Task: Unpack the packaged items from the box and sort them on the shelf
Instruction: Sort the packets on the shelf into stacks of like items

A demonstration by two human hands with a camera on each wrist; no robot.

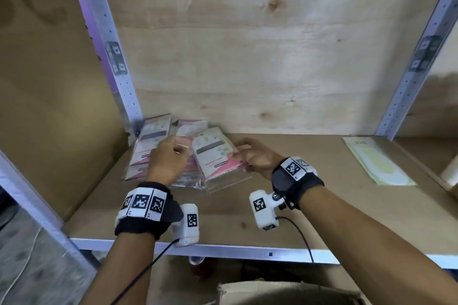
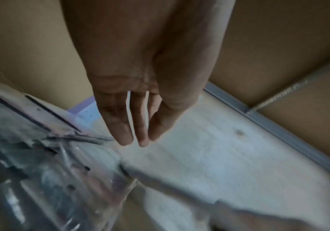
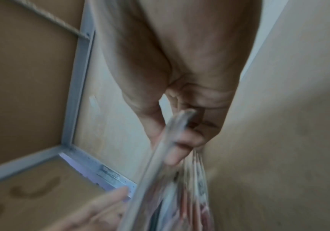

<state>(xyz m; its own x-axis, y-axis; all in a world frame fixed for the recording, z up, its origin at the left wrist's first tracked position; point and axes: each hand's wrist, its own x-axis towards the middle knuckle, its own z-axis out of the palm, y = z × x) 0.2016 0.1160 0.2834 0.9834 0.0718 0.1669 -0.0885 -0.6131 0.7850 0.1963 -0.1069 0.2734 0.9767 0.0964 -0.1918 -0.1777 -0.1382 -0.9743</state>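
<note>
Pink-and-white packets (image 1: 173, 148) lie heaped at centre left on the shelf (image 1: 309, 181). Right hand (image 1: 255, 156) pinches the top packet (image 1: 214, 153), thumb and fingers clamped on its edge. Left hand (image 1: 167, 158) hovers over the heap, fingers (image 2: 120, 125) straight, close together, holding nothing. Box (image 1: 285, 292) at bottom edge, contents unseen.

Right hand (image 1: 256, 156) pinches a pink packet (image 1: 214, 153) beside left hand (image 1: 168, 158).

Glossy plastic packets (image 1: 215, 156), matt wooden shelf (image 1: 309, 193)
</note>
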